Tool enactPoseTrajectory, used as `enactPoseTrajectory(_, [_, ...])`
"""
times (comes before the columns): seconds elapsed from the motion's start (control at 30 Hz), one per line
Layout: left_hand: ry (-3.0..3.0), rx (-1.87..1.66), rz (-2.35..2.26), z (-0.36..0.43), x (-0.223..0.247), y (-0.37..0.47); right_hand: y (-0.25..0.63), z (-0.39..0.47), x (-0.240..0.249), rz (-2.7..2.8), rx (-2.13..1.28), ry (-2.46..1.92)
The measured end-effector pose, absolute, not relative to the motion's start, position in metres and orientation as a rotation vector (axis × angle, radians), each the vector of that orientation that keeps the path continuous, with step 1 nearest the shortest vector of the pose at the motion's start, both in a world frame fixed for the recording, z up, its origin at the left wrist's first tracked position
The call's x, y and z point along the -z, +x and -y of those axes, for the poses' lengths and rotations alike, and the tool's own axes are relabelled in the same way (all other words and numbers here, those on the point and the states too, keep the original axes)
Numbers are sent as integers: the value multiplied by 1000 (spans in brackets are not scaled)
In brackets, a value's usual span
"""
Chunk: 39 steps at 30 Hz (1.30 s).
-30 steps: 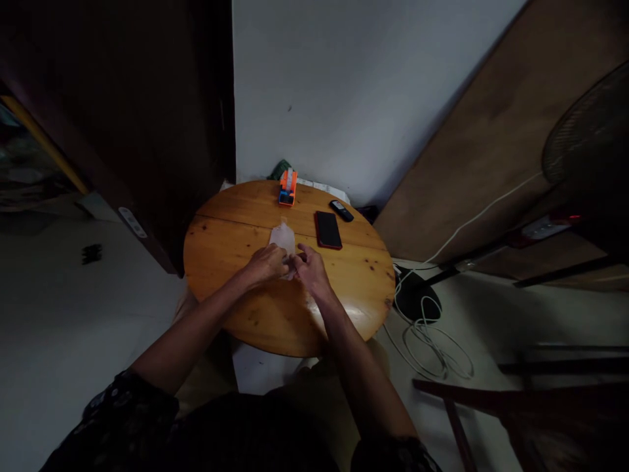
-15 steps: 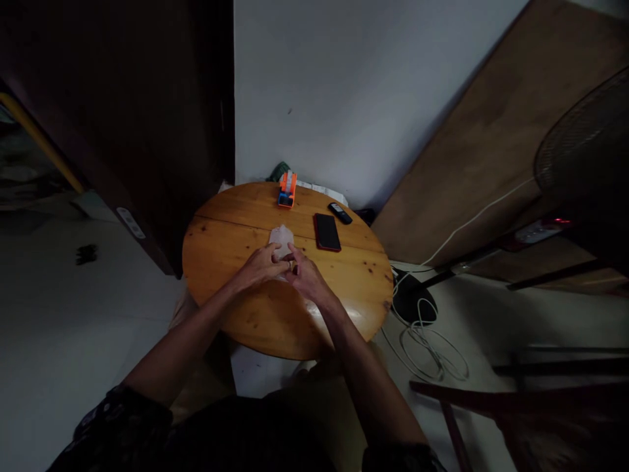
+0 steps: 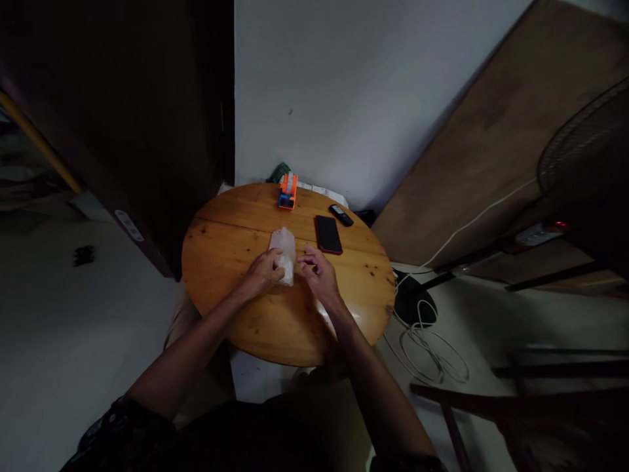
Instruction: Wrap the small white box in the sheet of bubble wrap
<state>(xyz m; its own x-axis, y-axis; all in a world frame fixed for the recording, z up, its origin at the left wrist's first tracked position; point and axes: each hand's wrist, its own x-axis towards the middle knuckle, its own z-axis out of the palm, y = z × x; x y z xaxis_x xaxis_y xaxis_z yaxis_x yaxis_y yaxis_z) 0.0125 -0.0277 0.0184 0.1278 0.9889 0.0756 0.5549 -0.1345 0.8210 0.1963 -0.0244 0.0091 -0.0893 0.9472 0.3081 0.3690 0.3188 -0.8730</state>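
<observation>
A whitish, translucent wrapped packet (image 3: 285, 244) lies on the round wooden table (image 3: 236, 219); its wrapping looks like bubble wrap, and what is inside cannot be made out. My left hand (image 3: 266, 270) grips the packet's left side, thumb over its top and fingers bent along the edge. Just right of the packet, my right hand (image 3: 320, 272) hovers apart from it with fingers loosely curled and spread, holding nothing. A black phone with a red edge (image 3: 329, 235) rests beyond my right hand.
An orange and blue tape dispenser (image 3: 287, 191) stands at the table's far side. A small dark handset (image 3: 341, 215) lies behind the phone. A white wall (image 3: 344, 85) rises behind. Right of the table are a fan base (image 3: 413, 301) and coiled white cable (image 3: 432, 347) on the floor.
My right hand has come off the packet and moved right, its fingers parting. My left hand stays at the packet's left side, and more of the packet shows.
</observation>
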Motion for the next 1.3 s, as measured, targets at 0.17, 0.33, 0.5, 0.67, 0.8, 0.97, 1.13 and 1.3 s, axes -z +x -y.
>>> enactPoseTrajectory(0.17, [1763,-851,-1521,26,-15,14,184,29,-8,1893,-595,-1179])
enactPoseTrajectory(0.33, [1892,-864,-1497,27,-17,15,177,27,-5,2094,-347,-1231])
enactPoseTrajectory(0.5, [1956,-749,-1540,27,-22,15,182,22,-6,2056,-371,-1172])
enactPoseTrajectory(0.67, [1905,-730,-1588,28,-23,16,191,18,-2,1762,-549,-1157])
enactPoseTrajectory(0.8, [1946,-737,-1557,29,-24,16,191,15,2,1869,-515,-1167])
enactPoseTrajectory(0.97, [2013,-625,-1564,28,-30,15,189,10,3,1997,-463,-1158])
enactPoseTrajectory(1.13, [1997,-543,-1624,28,-36,17,196,-5,2,1785,-608,-1200])
enactPoseTrajectory(1.3, [1997,-537,-1656,29,-36,18,200,-36,-1,1478,-888,-1476])
